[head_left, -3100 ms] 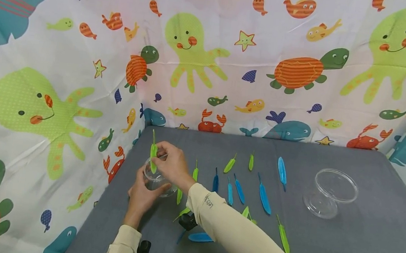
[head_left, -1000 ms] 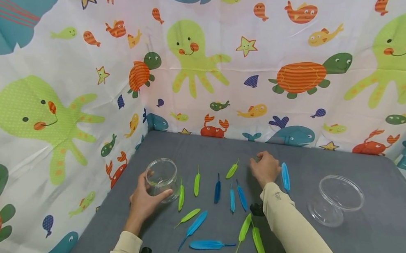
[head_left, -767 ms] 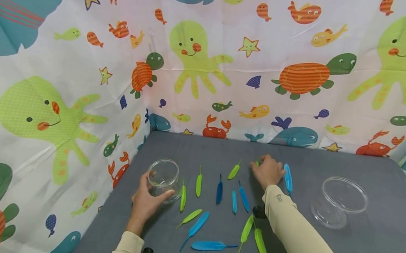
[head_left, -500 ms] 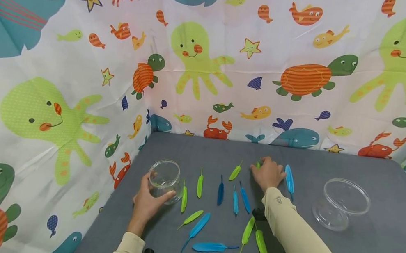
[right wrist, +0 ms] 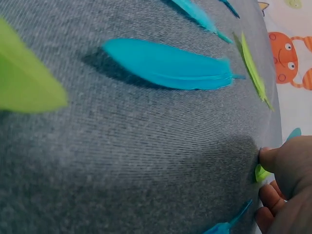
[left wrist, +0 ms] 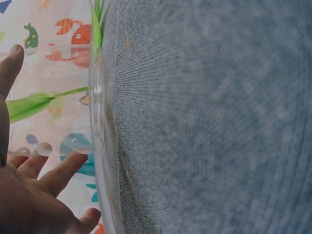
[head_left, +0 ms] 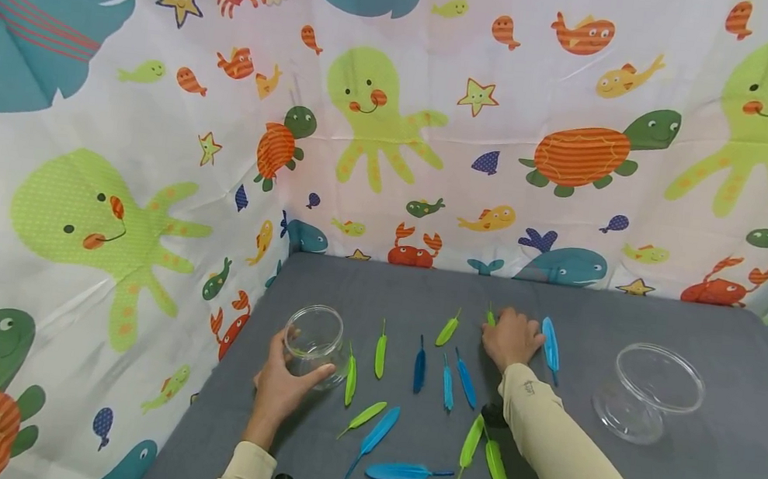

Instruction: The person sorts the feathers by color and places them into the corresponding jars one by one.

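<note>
In the head view, my left hand grips a clear round jar at the table's left side, thumb along its front. In the left wrist view, a green feather shows through the glass of the jar. At the back of the table, my right hand pinches another green feather; most of it is hidden by the fingers, and a bit of green shows by the thumb in the right wrist view. A light blue feather lies just right of this hand.
Several green and blue feathers lie between the hands, among them a dark blue feather and a sideways bright blue feather. A second clear footed glass bowl stands at the right. A printed sea-animal curtain borders the table's back and left.
My right hand has gone from above the jar, where it held a green feather, to the feather at the back, then drawn slightly nearer. My left hand stays on the jar.
</note>
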`<state>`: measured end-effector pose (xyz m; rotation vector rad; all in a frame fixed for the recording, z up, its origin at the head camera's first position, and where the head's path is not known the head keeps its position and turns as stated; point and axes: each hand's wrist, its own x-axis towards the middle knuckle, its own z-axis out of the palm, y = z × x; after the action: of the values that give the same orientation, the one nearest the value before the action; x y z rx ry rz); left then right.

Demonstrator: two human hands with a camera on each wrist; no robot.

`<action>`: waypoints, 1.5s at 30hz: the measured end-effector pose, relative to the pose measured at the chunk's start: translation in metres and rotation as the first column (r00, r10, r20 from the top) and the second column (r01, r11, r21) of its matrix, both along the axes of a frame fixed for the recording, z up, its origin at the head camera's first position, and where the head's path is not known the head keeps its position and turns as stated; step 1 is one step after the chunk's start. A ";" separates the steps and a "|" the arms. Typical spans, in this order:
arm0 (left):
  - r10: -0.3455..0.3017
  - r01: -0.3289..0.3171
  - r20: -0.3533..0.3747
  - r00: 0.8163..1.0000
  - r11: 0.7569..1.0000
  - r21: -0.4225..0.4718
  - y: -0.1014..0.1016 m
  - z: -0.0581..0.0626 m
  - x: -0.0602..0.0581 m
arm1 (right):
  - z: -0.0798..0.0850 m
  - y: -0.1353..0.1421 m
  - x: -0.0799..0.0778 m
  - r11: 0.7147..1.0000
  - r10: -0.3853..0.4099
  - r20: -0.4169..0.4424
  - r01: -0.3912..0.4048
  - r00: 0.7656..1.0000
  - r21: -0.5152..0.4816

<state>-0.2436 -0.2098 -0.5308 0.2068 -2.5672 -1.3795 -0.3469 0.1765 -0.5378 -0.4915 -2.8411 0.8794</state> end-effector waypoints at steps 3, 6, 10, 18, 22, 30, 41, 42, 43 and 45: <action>0.000 0.000 -0.008 1.000 1.000 -0.003 0.001 -0.001 0.000 | 0.001 0.001 0.001 1.000 0.015 0.001 -0.015 1.000 -0.006; 0.004 -0.004 -0.021 1.000 1.000 -0.007 0.002 -0.002 -0.001 | 0.002 0.001 0.003 0.999 0.037 -0.002 -0.037 0.999 -0.013; 0.009 -0.009 -0.028 1.000 1.000 -0.006 0.003 -0.003 -0.001 | 0.003 0.002 0.004 0.998 0.059 -0.013 -0.060 0.998 -0.024; 0.011 -0.011 -0.003 1.000 1.000 0.000 0.001 -0.002 -0.001 | 0.004 0.002 0.004 0.985 0.109 -0.067 -0.117 0.992 -0.126; 0.010 -0.010 -0.007 1.000 1.000 0.000 0.001 -0.001 0.000 | 0.012 -0.004 0.004 0.958 0.111 -0.117 -0.138 0.987 -0.250; 0.007 -0.007 0.003 1.000 1.000 -0.007 0.001 -0.002 0.000 | 0.028 -0.023 0.004 0.911 0.141 -0.208 -0.210 0.968 -0.355; -0.001 0.001 -0.006 1.000 1.000 -0.008 0.001 -0.001 0.001 | 0.053 -0.057 0.006 0.814 0.204 -0.275 -0.319 0.939 -0.485; -0.002 0.002 -0.007 1.000 1.000 -0.008 0.001 -0.001 0.001 | 0.056 -0.060 0.007 0.804 0.213 -0.283 -0.332 0.935 -0.493; -0.003 0.003 -0.007 1.000 1.000 -0.008 0.001 -0.001 0.001 | 0.059 -0.064 0.009 0.799 0.222 -0.290 -0.344 0.931 -0.493; -0.005 0.005 -0.008 1.000 1.000 -0.007 0.001 0.000 0.001 | 0.065 -0.072 0.012 0.784 0.242 -0.304 -0.370 0.921 -0.499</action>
<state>-0.2425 -0.2084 -0.5312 0.1936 -2.5669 -1.3700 -0.3354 0.1049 -0.4723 0.0468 -2.4597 1.7145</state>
